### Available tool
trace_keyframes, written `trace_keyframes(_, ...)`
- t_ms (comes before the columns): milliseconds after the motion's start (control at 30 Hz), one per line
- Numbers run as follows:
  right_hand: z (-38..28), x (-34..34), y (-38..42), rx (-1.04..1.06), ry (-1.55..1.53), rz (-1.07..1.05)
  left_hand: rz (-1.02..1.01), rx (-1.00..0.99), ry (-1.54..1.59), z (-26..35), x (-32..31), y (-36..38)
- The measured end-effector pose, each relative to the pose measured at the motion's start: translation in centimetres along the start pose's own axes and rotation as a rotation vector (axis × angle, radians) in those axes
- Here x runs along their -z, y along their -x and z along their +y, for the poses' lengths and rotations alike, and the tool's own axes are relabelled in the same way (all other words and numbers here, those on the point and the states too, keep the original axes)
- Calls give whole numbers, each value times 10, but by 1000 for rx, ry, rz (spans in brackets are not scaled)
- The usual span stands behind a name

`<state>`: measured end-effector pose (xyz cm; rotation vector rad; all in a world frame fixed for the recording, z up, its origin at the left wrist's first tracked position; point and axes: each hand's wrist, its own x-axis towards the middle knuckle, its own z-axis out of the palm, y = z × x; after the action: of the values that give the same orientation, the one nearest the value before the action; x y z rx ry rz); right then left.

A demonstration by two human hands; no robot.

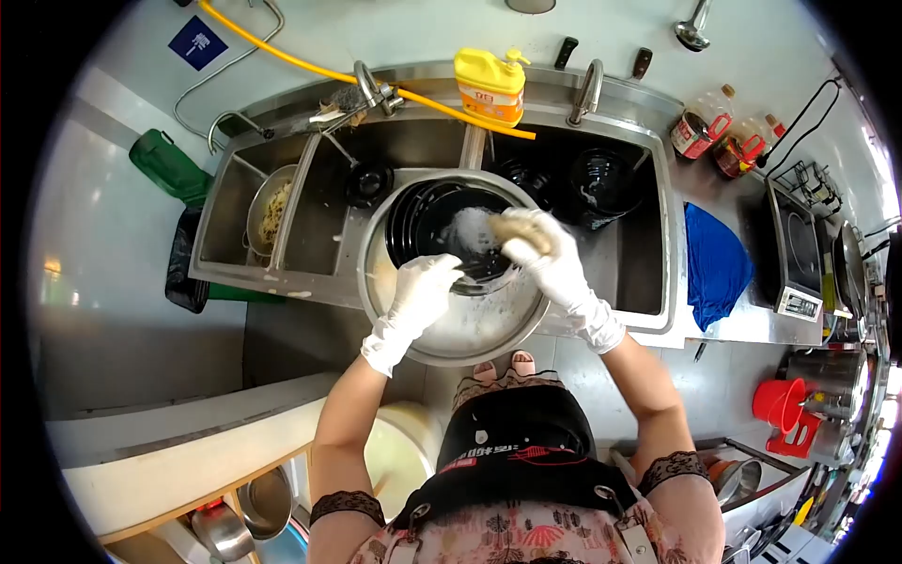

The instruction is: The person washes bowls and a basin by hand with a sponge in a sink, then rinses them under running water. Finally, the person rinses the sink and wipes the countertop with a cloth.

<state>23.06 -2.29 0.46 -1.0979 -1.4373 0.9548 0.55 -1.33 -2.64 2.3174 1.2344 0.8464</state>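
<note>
A round steel basin rests across the front of the sinks with several black dishes inside, some leaning in a stack at its left. On the uppermost black dish sits a patch of white suds. My left hand, in a white glove, has its fingers curled at the dish's near-left rim, gripping it. In the gloved right hand I hold a tan sponge, slightly blurred, over the right side of that dish.
More black dishes are in the right sink, and a strainer of food scraps is in the left one. Behind stand faucets, a yellow hose and a yellow detergent jug. A blue cloth lies right.
</note>
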Motion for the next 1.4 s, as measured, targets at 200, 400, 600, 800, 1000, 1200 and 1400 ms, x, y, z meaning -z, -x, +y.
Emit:
trace_keyframes(200,-2,-34,-8,512,524,-79,262,442,547,9,-4,-29)
trace_keyframes(400,-9,-15,-56,465,323,-16,443,472,1006,-8,7,-12)
trace_keyframes(600,15,-1,-22,284,-164,45,526,500,1749,7,24,-33)
trace_keyframes(800,-13,-47,-2,548,883,-58,457,509,1959,33,3,-47)
trace_keyframes(1000,-50,3,-53,439,509,11,467,328,1602,45,-6,-46)
trace_keyframes(1200,-8,27,-13,503,568,42,635,462,1600,37,3,-43)
trace_keyframes(1400,-25,29,-35,339,175,255,553,410,1358,79,-7,-58)
